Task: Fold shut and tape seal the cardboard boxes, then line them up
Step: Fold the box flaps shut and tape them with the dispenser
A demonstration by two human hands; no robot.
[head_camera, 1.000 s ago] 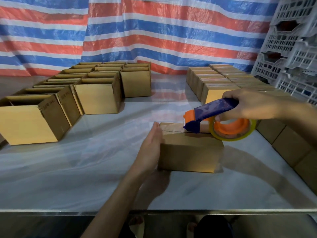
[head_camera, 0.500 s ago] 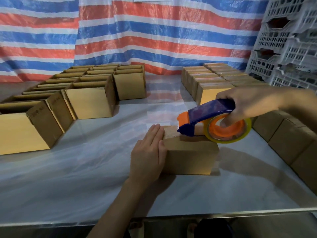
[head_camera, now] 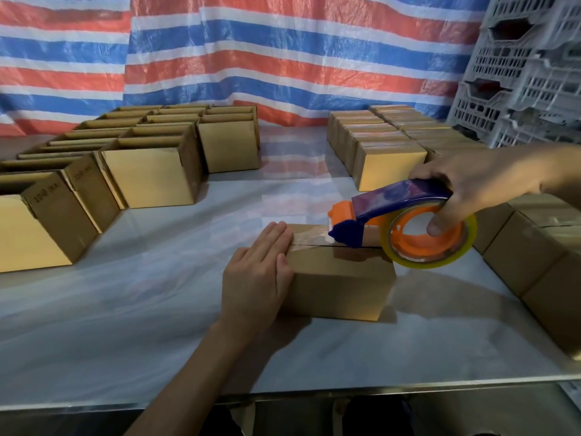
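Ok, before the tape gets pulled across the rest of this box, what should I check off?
1. Flaps of the box folded shut: ok.
2. Tape start pinned by the left hand, pressed flat on the box's left end: ok.
3. Firm grip of the right hand on the tape dispenser: ok.
4. Dispenser nose down at the seam on the box top: ok.
5. The tape strip centred over the seam: cannot tell.
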